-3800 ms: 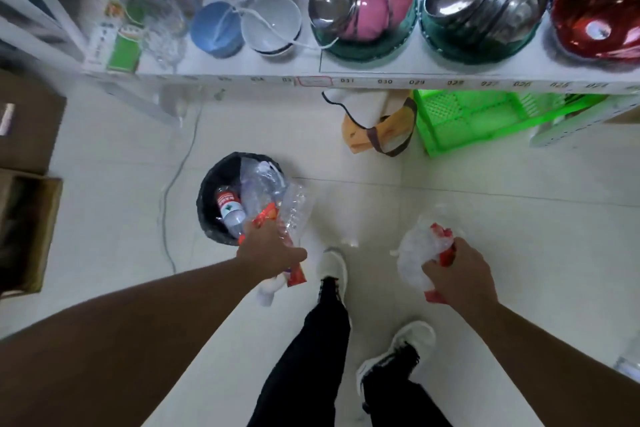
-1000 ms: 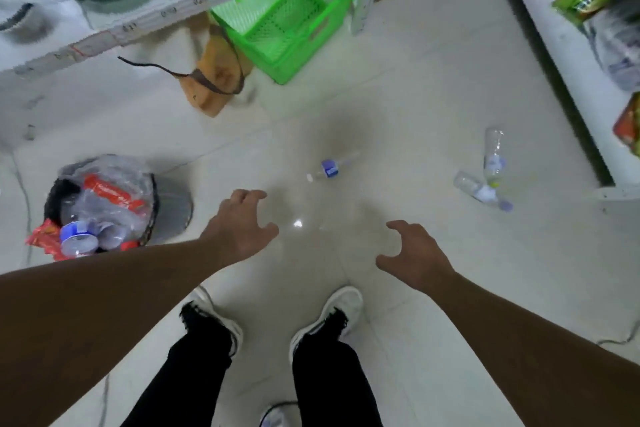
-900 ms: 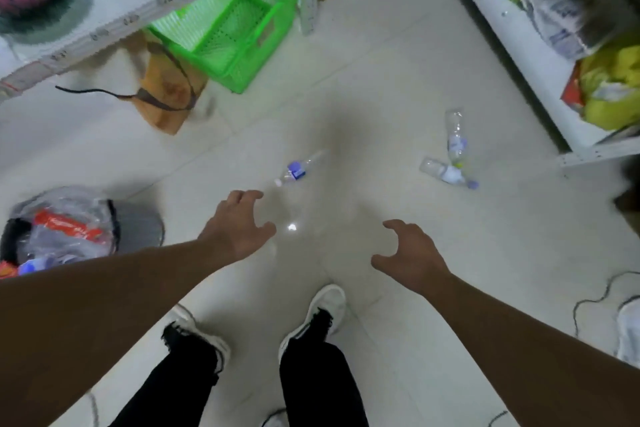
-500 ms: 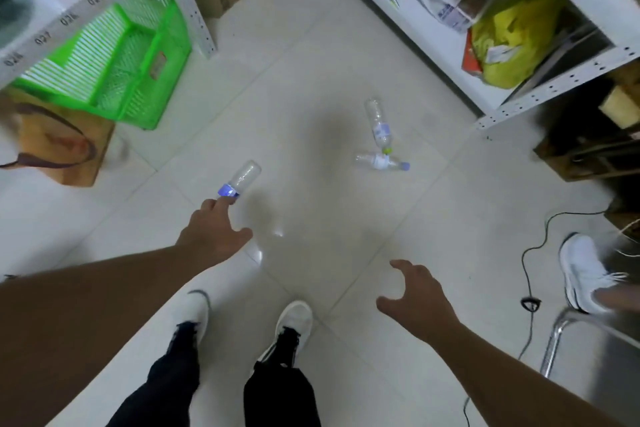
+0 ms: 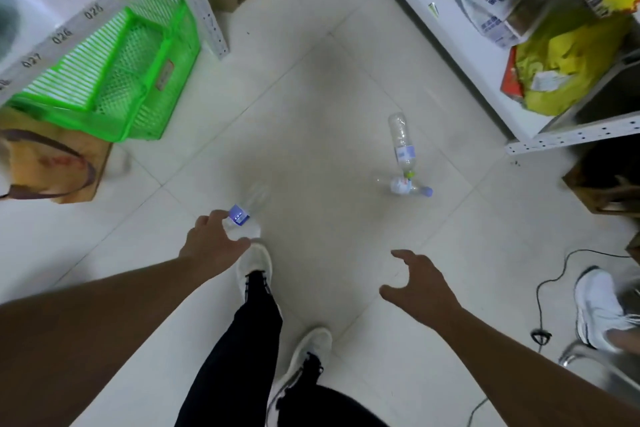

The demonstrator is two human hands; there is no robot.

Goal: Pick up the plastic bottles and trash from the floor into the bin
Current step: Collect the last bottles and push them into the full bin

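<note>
Reaching left hand [image 5: 211, 246] touches blue-label bottle [image 5: 246, 210], grip unclear; right hand [image 5: 417, 282] relaxed, empty; green crate [image 5: 114, 80] apparently empty.

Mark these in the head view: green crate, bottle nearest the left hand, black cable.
green crate [image 5: 138, 66], head view, slatted side wall
bottle nearest the left hand [image 5: 239, 214], head view, blue label
black cable [image 5: 537, 302], head view, stretch above its inline switch
</note>
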